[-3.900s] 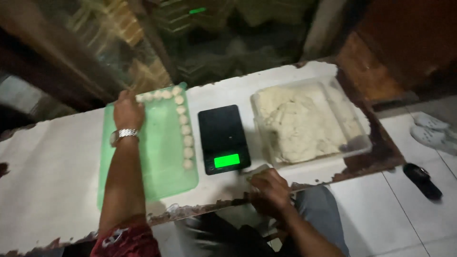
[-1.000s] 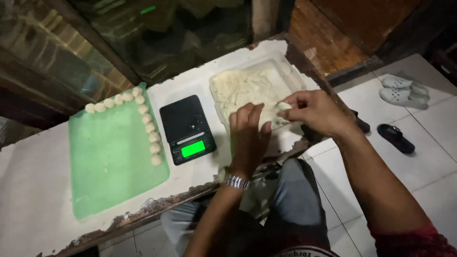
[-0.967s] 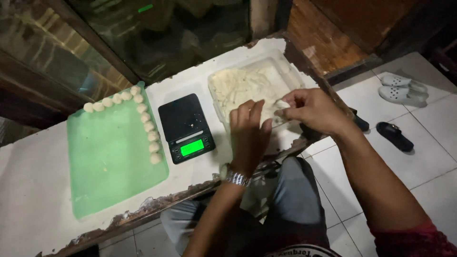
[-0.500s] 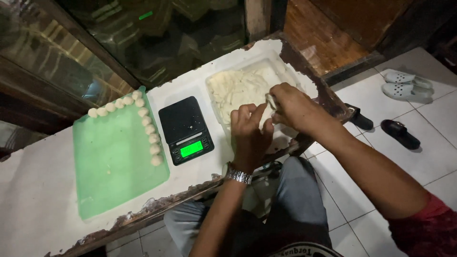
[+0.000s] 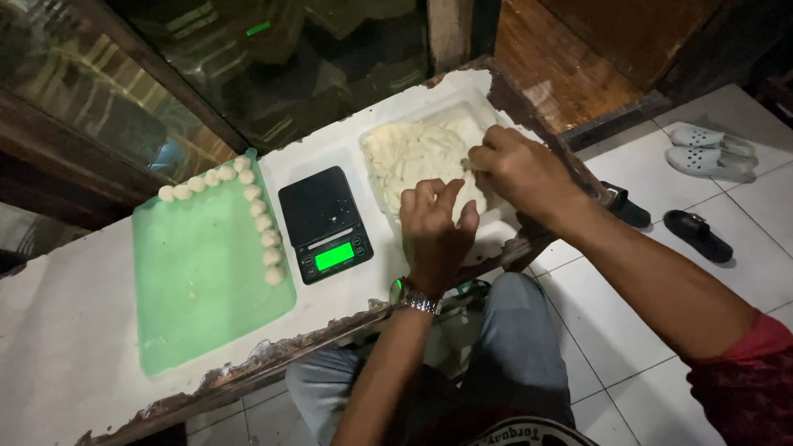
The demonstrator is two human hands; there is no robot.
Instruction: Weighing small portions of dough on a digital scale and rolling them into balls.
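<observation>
From the head camera I look down at my two hands over a white table top [image 5: 66, 330]. My left hand [image 5: 436, 231] lies flat on the near edge of the clear plastic tub [image 5: 500, 227], and its fingers [image 5: 425, 198] are spread wide and rest on the dough [image 5: 413, 157]. It holds nothing that I can see. A shiny wristwatch [image 5: 410, 296] sits on that wrist.

My right hand [image 5: 520, 169] is just past my left fingers, over the right side of the tub. Its fingers [image 5: 481, 157] are curled in tight and pinch at the pale, lumpy dough. I cannot tell if a bit has come loose.

The dough fills most of the tub, right under and ahead of both sets of fingers.

To the left of my left fingers, close by, is a small black kitchen scale [image 5: 324, 223] with a lit green screen. Farther left lies a green mat [image 5: 198, 289]. Little dough balls [image 5: 263, 223] sit in a line on its far edge and down its right edge, well apart from my fingers.

Off past my right arm, on the tiled floor [image 5: 628, 330], I see a pair of pale sandals [image 5: 710, 150] and a pair of black sandals [image 5: 698, 234].
</observation>
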